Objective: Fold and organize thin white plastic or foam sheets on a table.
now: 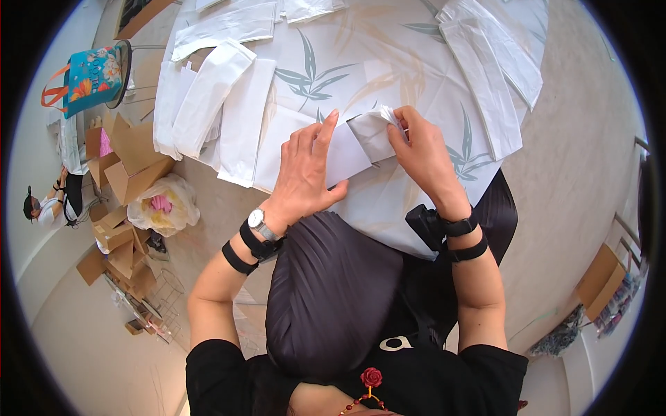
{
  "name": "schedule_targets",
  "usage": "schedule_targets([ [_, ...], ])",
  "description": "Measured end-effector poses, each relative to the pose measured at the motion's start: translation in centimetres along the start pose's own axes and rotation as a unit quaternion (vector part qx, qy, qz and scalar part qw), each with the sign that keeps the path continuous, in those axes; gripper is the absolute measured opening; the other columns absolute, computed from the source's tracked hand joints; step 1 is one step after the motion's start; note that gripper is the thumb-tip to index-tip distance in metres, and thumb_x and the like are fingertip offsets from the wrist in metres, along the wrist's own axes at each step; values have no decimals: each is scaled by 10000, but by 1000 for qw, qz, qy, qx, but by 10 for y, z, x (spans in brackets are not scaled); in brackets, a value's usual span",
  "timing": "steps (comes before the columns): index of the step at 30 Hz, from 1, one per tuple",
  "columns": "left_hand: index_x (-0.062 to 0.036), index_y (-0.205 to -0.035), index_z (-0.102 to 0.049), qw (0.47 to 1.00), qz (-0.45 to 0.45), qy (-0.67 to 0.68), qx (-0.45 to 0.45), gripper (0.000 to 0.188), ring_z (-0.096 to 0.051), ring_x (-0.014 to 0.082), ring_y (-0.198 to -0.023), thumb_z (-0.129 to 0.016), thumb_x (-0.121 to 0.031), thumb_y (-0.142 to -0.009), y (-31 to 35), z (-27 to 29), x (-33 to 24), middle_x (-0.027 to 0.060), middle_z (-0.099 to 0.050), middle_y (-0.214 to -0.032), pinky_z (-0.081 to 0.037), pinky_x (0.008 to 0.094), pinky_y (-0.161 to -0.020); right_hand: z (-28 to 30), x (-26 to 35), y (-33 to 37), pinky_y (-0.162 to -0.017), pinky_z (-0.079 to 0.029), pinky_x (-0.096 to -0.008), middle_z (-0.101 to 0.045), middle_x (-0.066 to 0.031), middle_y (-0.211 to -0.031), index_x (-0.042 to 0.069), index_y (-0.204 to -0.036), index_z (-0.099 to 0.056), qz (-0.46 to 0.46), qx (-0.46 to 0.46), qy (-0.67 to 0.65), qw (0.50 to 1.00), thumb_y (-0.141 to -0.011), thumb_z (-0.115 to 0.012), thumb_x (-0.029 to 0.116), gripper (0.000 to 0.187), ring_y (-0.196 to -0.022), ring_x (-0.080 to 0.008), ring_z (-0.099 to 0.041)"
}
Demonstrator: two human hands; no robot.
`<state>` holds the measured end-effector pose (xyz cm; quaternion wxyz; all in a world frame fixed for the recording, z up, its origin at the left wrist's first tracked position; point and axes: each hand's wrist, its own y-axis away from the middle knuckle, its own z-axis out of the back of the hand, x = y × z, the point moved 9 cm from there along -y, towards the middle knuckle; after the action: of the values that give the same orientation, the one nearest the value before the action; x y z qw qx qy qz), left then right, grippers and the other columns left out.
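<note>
Fingers stretched out, my left hand [303,170] lies over a flat white card [345,156] at the near edge of the round table. Just right of the card, my right hand [424,147] pinches the gathered edge of a thin, crinkled white sheet [374,133] between thumb and fingers. The sheet meets the card's right side; whether it is a bag or a single layer I cannot tell. To the left of my left hand lie several long folded white pieces [244,125], partly overlapping.
A pale tablecloth [312,52] with leaf prints covers the table and hangs over my lap. More white folded pieces [479,90] lie at the right. Open cardboard boxes [139,159], a clear plastic bag [166,204] and a blue flowered tote [94,80] stand left. Another person [52,206] is far left.
</note>
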<state>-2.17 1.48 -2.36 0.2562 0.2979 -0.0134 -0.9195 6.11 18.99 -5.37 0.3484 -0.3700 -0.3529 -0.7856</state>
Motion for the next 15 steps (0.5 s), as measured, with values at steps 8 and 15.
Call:
schedule_targets([
  [8, -39, -1626, -196, 998, -19, 32, -49, 1155, -452, 360, -1277, -810, -203, -662, 9, -7, 7, 193, -460, -1427, -320, 486, -1119, -3, 5, 2, -728, -528, -476, -688, -278, -863, -35, -1048, -651, 22, -19, -2, 1000, -943, -642, 86, 160, -834, -460, -686],
  [15, -42, -1620, -210, 996, -33, 41, -66, 1135, -450, 361, -1290, -802, -198, -664, 10, -9, 6, 192, -470, -1421, -311, 491, -1122, -21, 5, 3, -735, -548, -476, -717, -248, -869, -24, -1048, -671, 3, 28, -7, 1000, -935, -667, 118, 182, -828, -440, -701],
])
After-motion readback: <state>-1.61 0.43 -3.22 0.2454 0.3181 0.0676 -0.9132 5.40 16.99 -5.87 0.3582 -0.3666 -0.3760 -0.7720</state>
